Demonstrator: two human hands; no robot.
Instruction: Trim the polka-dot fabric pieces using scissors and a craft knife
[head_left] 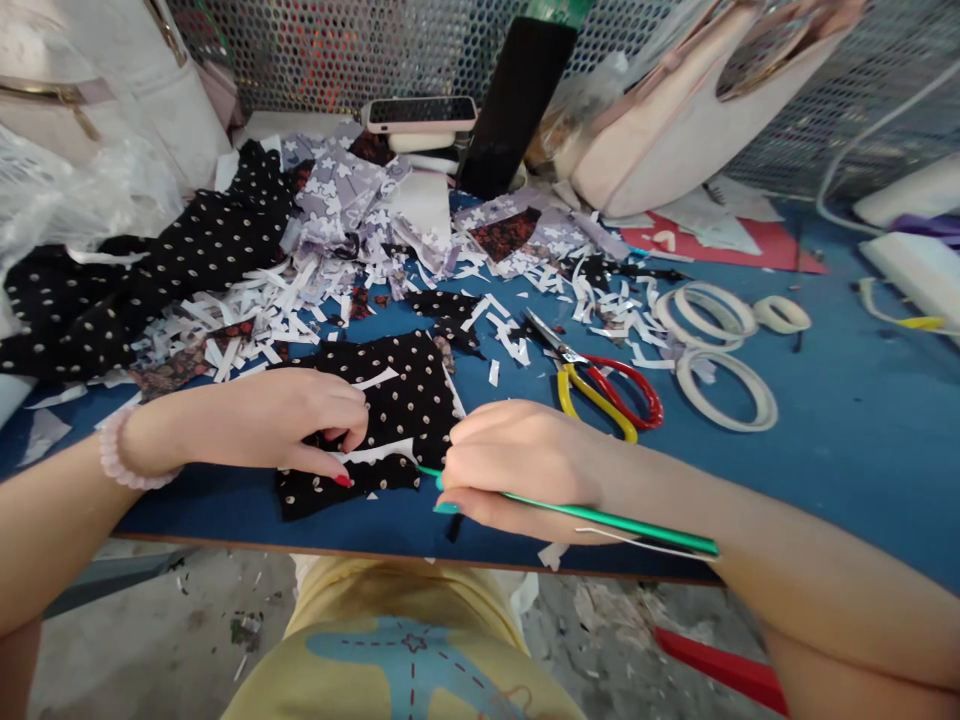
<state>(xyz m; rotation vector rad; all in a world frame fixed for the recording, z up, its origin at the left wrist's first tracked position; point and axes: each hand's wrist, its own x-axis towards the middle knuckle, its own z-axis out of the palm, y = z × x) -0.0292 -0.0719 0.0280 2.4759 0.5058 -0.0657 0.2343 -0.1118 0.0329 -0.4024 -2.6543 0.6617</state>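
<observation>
A piece of black fabric with pale dots (397, 400) lies on the blue table, with white strips (379, 452) on it. My left hand (300, 420) rests on this fabric, fingers curled and thumb pressed down beside one strip. In my right hand (525, 460) is a slim green tool (615, 520), its kind unclear, gripped in closed fingers. The tool's tip meets the fabric's right part, close to the strip's end. Just beyond my right hand lie scissors (600, 380) with one red and one yellow handle.
White strips and fabric scraps (322, 290) are heaped behind the fabric. Rolls of white tape (727, 390) sit at right. Farther back are a phone (421, 113), a tall black object (517, 100), a pale handbag (675, 120) and a perforated metal panel (300, 50). The table's front edge (337, 548) is near me.
</observation>
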